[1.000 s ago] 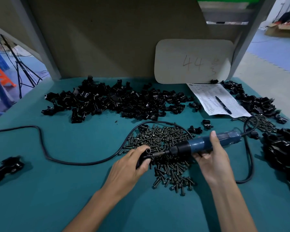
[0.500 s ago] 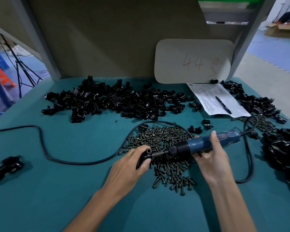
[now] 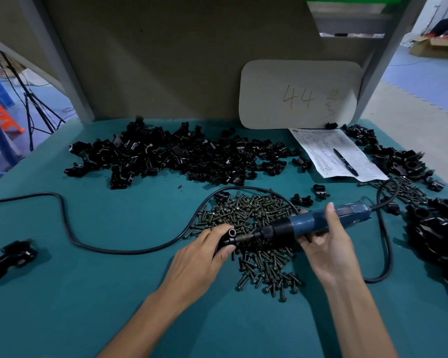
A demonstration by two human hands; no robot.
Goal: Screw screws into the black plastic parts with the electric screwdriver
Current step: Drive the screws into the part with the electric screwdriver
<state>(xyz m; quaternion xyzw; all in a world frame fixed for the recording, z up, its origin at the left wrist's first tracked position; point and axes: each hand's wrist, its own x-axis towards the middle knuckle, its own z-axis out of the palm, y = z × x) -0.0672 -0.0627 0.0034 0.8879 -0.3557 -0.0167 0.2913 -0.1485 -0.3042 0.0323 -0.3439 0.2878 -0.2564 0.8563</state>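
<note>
In the middle of the frame, our left hand (image 3: 199,257) pinches a black part (image 3: 228,239) above the screws (image 3: 254,228). Our right hand (image 3: 326,244) grips the blue screwdriver (image 3: 313,223), its tip touching the part.

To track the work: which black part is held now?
The black part in the left hand, at the screwdriver tip; the others lie loose on the table.

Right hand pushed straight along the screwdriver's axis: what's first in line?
The black plastic part that the left hand grips. The bit of the electric screwdriver, held by the right hand, seems to sit right at it, though contact depth is unclear.
</note>
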